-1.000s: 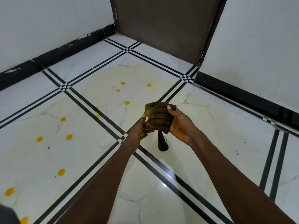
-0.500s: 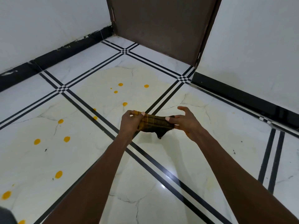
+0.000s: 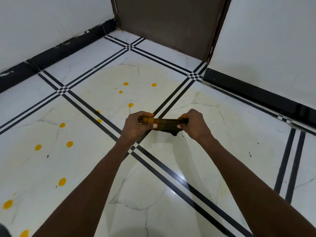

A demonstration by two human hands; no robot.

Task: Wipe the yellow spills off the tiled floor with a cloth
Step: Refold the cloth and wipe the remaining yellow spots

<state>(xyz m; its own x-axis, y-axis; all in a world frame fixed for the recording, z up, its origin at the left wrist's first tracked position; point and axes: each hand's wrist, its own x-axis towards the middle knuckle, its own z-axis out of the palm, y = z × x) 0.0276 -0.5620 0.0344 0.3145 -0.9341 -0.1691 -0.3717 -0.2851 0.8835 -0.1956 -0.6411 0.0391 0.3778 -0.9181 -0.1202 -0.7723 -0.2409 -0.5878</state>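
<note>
A dark brown checked cloth [image 3: 165, 124] is folded into a flat band and held above the floor between both hands. My left hand [image 3: 136, 126] grips its left end and my right hand [image 3: 194, 124] grips its right end; a dark corner hangs below near the right hand. Several yellow spills dot the white tiled floor [image 3: 171, 211]: a far group around one spot [image 3: 126, 84], one spot [image 3: 131, 105] just beyond my left hand, and a nearer group at the left around another spot [image 3: 69, 144].
A brown door [image 3: 167, 23] stands open at the far corner. White walls with a black skirting [image 3: 256, 94] close the floor on the left and right. Black double lines cross the tiles.
The bunched cloth has been folded flat and pulled out sideways between the hands. Both hands moved apart and now hold its two ends level.
</note>
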